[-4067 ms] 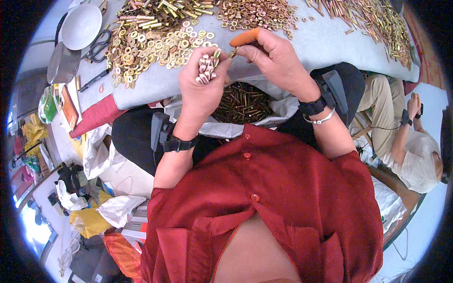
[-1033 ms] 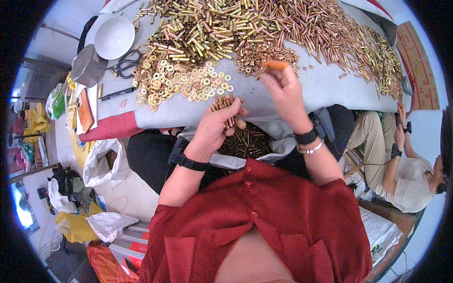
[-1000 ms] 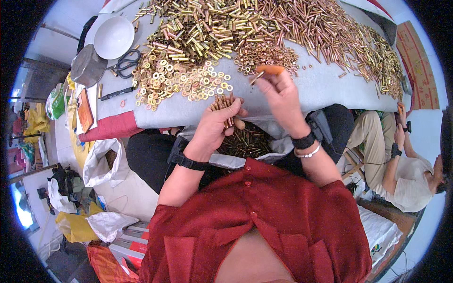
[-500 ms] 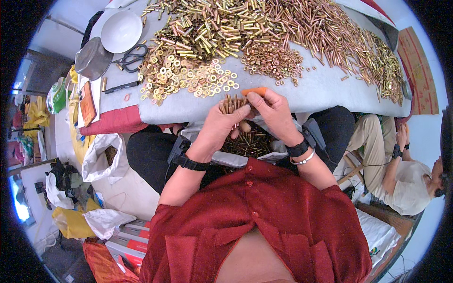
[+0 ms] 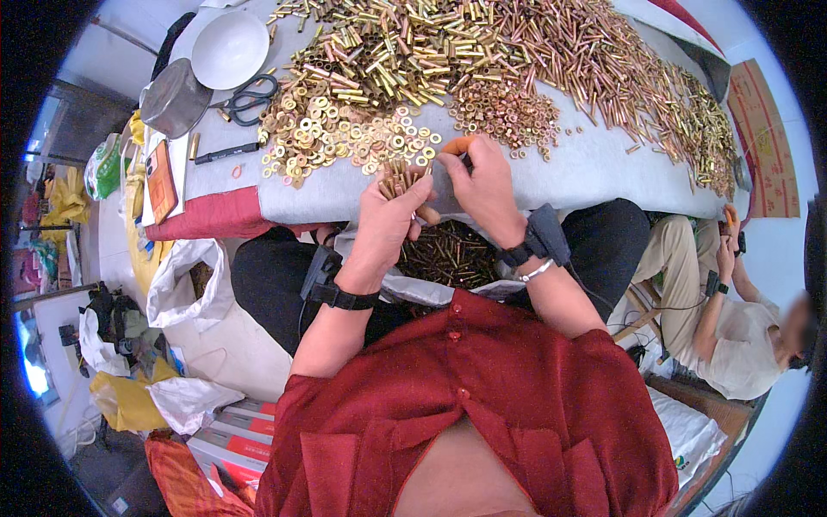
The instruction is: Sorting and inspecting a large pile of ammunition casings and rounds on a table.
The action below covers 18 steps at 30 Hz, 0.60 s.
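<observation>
My left hand point(image 5: 382, 220) is closed round a bundle of brass-coloured anchor bolts point(image 5: 398, 178), their ends pointing up. Beside it, my right hand point(image 5: 484, 179) reaches over the table edge, an orange cover on its index finger. Its thumb and index finger are bent toward each other near the heap of flat brass washers point(image 5: 323, 142); anything between them is too small to make out. Just beyond lies a heap of small nuts point(image 5: 508, 112). Below both hands, an opened white sack point(image 5: 422, 289) between my knees contains many dark brass bolts point(image 5: 448, 254).
Metal sleeves point(image 5: 379, 65) and long threaded bolts point(image 5: 594, 69) cover the far table. At left are a white bowl point(image 5: 230, 49), metal pot point(image 5: 175, 99), scissors point(image 5: 250, 102), black marker point(image 5: 226, 153) and orange phone point(image 5: 159, 179). A co-worker point(image 5: 745, 345) sits at right.
My right hand has come away from the bundle and moved up toward the washers. My left hand, still gripping the bolts, has shifted slightly left. The co-worker's hand has risen toward the table edge.
</observation>
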Motion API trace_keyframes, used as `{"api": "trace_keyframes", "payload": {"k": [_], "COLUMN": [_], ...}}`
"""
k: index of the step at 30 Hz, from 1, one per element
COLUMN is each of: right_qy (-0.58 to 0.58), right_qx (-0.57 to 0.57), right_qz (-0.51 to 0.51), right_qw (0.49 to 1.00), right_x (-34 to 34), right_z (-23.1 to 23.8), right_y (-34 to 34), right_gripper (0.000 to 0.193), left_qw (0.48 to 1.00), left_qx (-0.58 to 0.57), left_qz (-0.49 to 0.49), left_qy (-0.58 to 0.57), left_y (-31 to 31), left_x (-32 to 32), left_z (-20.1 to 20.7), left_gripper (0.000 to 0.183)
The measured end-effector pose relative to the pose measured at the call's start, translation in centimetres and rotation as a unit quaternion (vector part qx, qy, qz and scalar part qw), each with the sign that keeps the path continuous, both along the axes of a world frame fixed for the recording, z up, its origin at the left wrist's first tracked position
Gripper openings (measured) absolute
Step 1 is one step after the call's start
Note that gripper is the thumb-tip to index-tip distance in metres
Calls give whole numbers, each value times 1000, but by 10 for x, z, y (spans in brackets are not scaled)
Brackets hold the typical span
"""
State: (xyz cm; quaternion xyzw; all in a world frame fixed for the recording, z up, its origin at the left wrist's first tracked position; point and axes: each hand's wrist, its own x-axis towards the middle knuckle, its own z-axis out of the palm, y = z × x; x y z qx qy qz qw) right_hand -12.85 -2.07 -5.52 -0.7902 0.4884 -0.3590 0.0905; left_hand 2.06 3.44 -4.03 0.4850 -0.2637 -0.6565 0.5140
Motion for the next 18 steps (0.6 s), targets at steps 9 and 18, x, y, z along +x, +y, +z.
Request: {"api": "trace_keyframes", "payload": {"k": [9, 18], "right_qy": [-328, -129], "right_qx": [270, -8], "right_qz": [82, 126], "right_qw": [902, 984], "right_x": [-11, -20], "right_z": [3, 16], "right_y": [27, 28], "right_gripper": [8, 11], "left_qw": [997, 992], "left_qx": [8, 9], "left_qz": [-77, -109], "left_qy": [-15, 70], "left_y": [1, -2], "left_x": [-4, -3], "left_z": [1, -3], "left_gripper": [23, 23]}}
